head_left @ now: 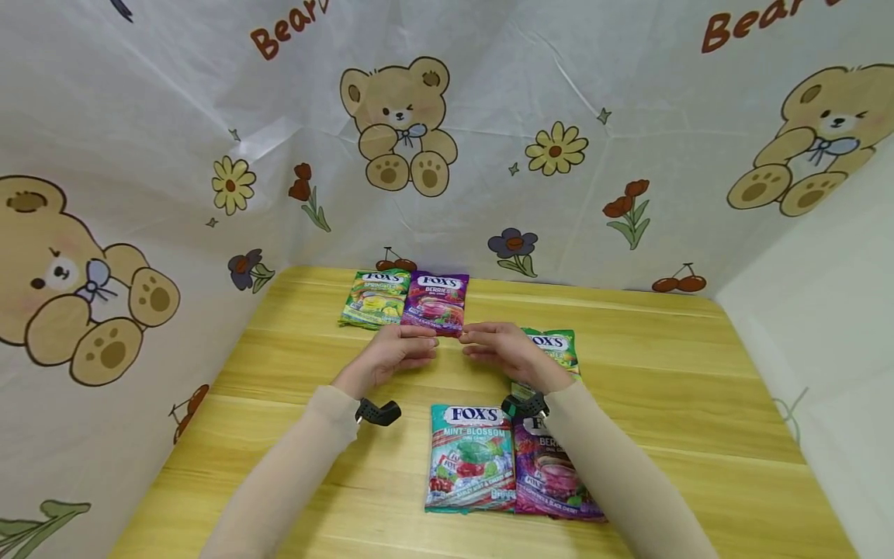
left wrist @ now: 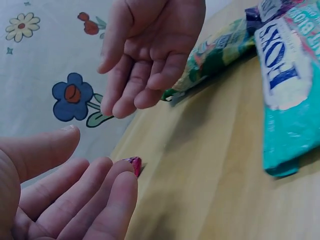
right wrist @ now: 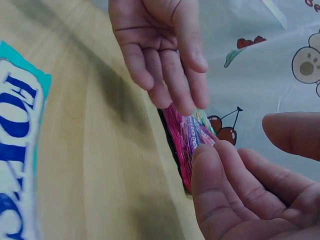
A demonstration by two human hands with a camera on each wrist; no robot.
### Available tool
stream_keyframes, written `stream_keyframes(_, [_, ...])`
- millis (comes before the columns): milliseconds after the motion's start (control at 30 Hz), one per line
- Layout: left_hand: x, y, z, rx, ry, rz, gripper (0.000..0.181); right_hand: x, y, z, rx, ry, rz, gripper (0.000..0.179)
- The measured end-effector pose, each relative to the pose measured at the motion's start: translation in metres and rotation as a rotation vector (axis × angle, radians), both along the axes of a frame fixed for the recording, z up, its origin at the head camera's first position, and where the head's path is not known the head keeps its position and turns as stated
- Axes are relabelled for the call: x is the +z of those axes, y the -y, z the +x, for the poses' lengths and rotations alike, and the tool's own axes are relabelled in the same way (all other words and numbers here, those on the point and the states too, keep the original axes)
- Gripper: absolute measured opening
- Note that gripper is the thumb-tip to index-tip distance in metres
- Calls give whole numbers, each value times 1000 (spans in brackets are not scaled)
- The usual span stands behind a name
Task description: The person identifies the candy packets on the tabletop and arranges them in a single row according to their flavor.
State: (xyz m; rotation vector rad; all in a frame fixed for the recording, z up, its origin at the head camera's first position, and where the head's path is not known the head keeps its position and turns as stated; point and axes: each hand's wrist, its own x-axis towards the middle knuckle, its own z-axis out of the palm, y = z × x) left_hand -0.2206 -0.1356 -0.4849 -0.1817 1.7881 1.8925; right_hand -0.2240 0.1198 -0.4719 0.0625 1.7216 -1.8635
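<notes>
A purple FOX'S Berries candy bag (head_left: 434,301) lies at the back of the table, its left edge against a yellow-green FOX'S candy bag (head_left: 377,298). My left hand (head_left: 400,355) is at the Berries bag's lower left corner, fingers loosely extended and holding nothing. Facing it, my right hand (head_left: 507,351) hovers by the lower right corner, also with nothing in its fingers. Whether fingertips touch the bag I cannot tell. In the right wrist view, the fingers of both hands partly cover the Berries bag (right wrist: 182,137).
Nearer me lie a teal FOX'S Mint Blossom bag (head_left: 471,460) and a second purple Berries bag (head_left: 552,473), partly under my right forearm. Another green FOX'S bag (head_left: 559,345) is partly hidden behind my right hand. A bear-printed cloth (head_left: 475,217) walls the wooden table (head_left: 335,481).
</notes>
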Motion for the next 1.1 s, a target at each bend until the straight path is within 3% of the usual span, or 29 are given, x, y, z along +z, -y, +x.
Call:
stream_keyframes(333, [-13, -4, 29, -66, 14, 2, 41, 5, -12, 33, 60, -37, 7, 42])
stream_keyframes(633, [-14, -11, 50, -124, -12, 8, 41, 3, -27, 55, 85, -51, -20, 47])
stream_keyframes(900, [-18, -11, 62, -127, -14, 30, 42, -5, -46, 80, 102, -49, -82, 52])
stream_keyframes(1100, [-17, -6, 78, -144, -6, 30, 44, -10, -54, 101, 90, -18, -77, 56])
